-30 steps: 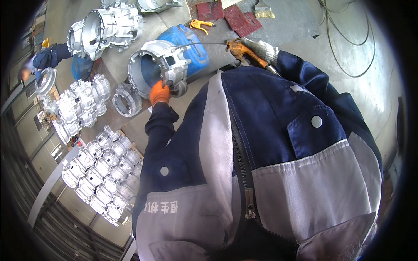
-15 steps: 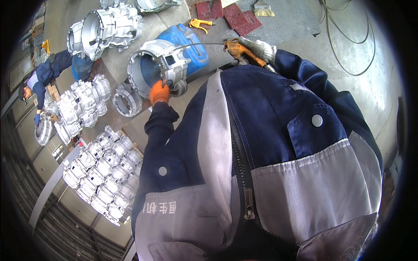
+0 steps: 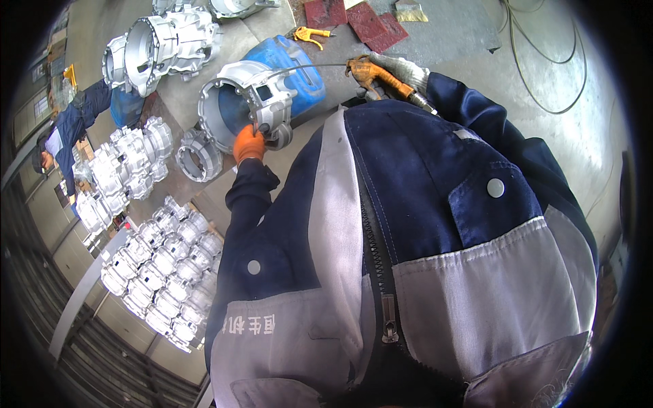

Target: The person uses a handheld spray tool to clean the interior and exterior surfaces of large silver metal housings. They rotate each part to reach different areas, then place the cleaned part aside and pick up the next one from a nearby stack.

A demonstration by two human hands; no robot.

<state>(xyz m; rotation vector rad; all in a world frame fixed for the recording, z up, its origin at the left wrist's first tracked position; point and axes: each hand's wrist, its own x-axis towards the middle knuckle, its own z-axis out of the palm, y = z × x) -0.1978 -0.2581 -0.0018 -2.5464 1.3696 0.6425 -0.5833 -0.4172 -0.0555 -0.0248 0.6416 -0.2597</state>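
Metal casing (image 3: 275, 109) is sitting at 11 o'clock from the middle of the view, its wide round mouth facing roughly 9 o'clock. The person's left hand (image 3: 249, 144), gloved in orange, is gripping the casing at its lower edge; the fingers are bunching together and curling over that edge. At 1 o'clock the right hand (image 3: 401, 69), in a pale knitted glove, is clasping an orange air gun (image 3: 377, 76); its fingers are wrapping around the handle, though the glove is hiding how they are pressing underneath. The gun's long thin nozzle (image 3: 320, 66) is reaching across toward the casing's top; whether its tip is touching the metal, one cannot tell.

Around the casing, a blue plastic jug (image 3: 309, 81) is showing behind it at 2 o'clock, a yellow air gun (image 3: 309, 34) is lying at 1 o'clock, and a smaller ring-shaped part (image 3: 211, 155) is resting between 7 and 8 o'clock. A larger casting (image 3: 187, 41) is standing at 10 o'clock. Far off, between 9 and 10 o'clock from the view's middle, a co-worker (image 3: 85, 112) in dark blue is bending over.
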